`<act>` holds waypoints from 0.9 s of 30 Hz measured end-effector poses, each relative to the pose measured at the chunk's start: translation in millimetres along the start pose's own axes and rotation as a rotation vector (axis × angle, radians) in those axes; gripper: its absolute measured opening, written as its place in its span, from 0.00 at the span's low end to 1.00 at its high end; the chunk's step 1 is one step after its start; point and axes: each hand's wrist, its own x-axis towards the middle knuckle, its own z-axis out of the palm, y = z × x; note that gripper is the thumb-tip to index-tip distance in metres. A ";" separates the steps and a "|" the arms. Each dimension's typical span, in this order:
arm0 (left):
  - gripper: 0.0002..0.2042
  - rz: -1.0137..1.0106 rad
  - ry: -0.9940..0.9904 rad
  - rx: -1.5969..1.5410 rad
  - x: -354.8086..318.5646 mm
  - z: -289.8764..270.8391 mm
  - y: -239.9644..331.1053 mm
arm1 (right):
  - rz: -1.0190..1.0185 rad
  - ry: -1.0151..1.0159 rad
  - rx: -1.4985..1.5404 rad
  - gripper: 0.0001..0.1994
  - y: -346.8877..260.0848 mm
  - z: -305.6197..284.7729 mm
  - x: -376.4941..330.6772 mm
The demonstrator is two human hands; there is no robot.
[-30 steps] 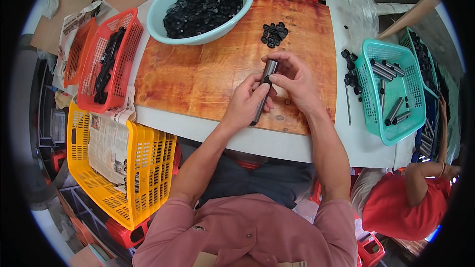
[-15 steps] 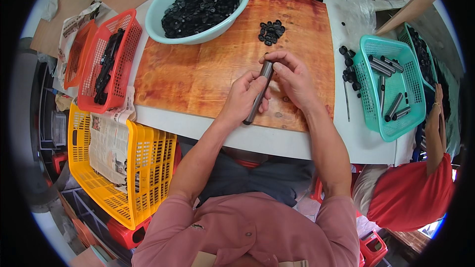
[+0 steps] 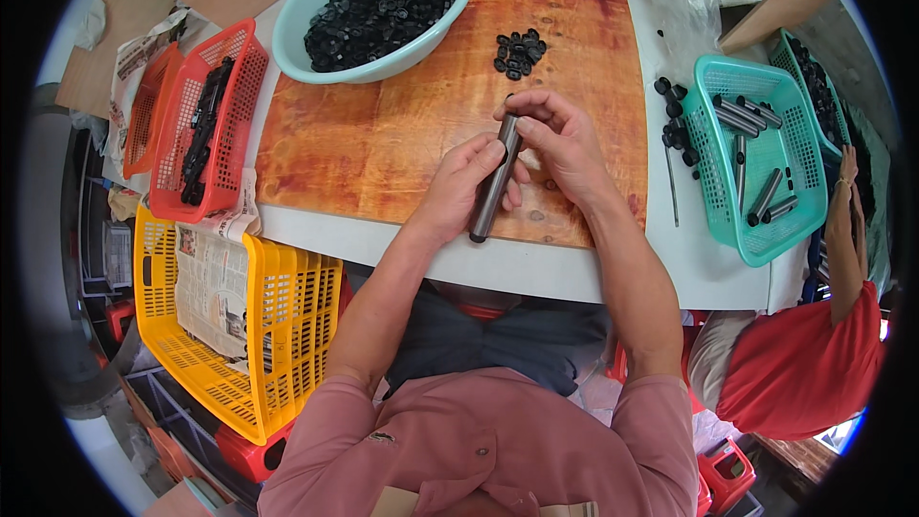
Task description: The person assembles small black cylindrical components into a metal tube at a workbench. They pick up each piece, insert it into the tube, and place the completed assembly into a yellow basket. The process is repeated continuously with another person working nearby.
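Observation:
A dark grey metal tube (image 3: pixel 490 195) is held at a slant over the front edge of the wooden board (image 3: pixel 354 148). My left hand (image 3: pixel 461 180) is closed round its middle, thumb on top. A dark hole shows in the tube's side near that thumb. My right hand (image 3: pixel 567 146) pinches the tube's upper end with thumb and fingers. Something small and black shows at the right fingertips; whether it is a separate piece I cannot tell. Beyond the hands, a small heap of black plastic pieces (image 3: pixel 520 54) lies on the board.
A pale green bowl (image 3: pixel 290 38) of black pieces stands at the back left. Red baskets (image 3: pixel 251 77) flank the board at left and back. At right are a green basket (image 3: pixel 713 163) with metal tubes, loose black caps (image 3: pixel 676 134), a thin rod (image 3: pixel 672 187) and a person in red (image 3: pixel 804 373).
The tube has swung slightly more upright in my hands. Both hands keep their hold on it. The whole view has shifted a little.

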 end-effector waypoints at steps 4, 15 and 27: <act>0.17 0.027 -0.045 0.022 -0.1 -3.6 0.6 | -0.008 0.001 0.002 0.14 -0.4 -3.3 0.8; 0.19 0.015 0.026 0.039 -2.9 1.1 1.7 | -0.026 -0.015 0.018 0.15 1.8 -0.3 1.9; 0.20 0.053 0.028 0.128 -1.1 4.0 -2.1 | 0.000 -0.019 -0.031 0.15 -1.1 0.3 -0.8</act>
